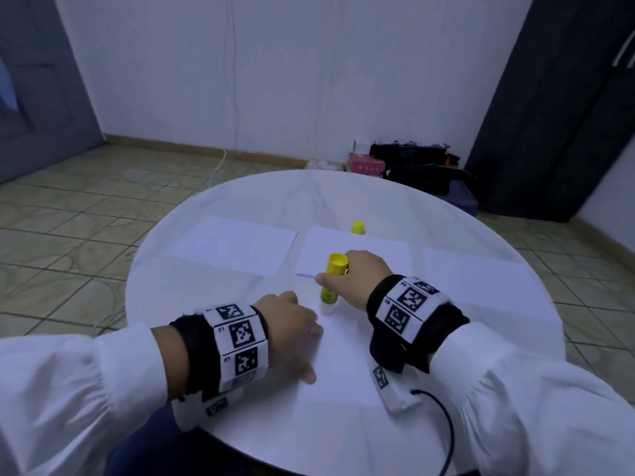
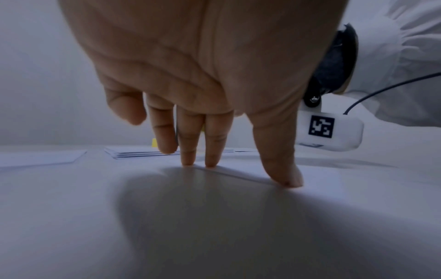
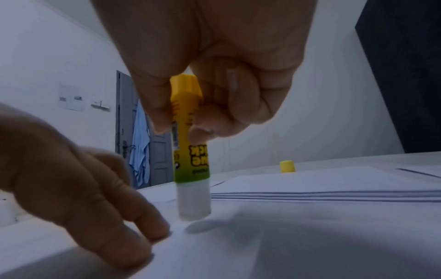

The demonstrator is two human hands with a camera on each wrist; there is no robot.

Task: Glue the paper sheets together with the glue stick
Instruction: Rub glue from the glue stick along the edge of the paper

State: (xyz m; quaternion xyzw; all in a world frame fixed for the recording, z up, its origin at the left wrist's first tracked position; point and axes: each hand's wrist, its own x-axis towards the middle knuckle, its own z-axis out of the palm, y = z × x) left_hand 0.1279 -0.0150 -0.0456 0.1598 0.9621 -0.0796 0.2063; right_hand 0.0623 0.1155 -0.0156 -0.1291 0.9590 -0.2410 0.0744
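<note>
My right grip (image 3: 181,130) pinches the glue stick (image 3: 190,169) upright, tip just above the sheet (image 3: 286,245) beneath; left grip (image 2: 207,79), fingers straight, pins its edge. I'd press lightly, stroking evenly.

yellow cap (image 1: 357,227) behind paper stack (image 1: 357,249), single sheet (image 1: 233,244) lying left

Both arms wear loose white sleeves (image 1: 68,369) gathered at the cuff. Each wrist carries a black fabric strap — the left band (image 1: 237,341) ringed with white square tiles, each printed with a black-and-white coded marker and a small number; the right band (image 1: 409,310) bears the same tiles. Under the right wrist hangs a white rounded camera housing (image 2: 330,130) with its own marker, held by a black bracket and a silver screw (image 2: 314,98) — a thin black cable (image 1: 443,427) runs from it.
</note>
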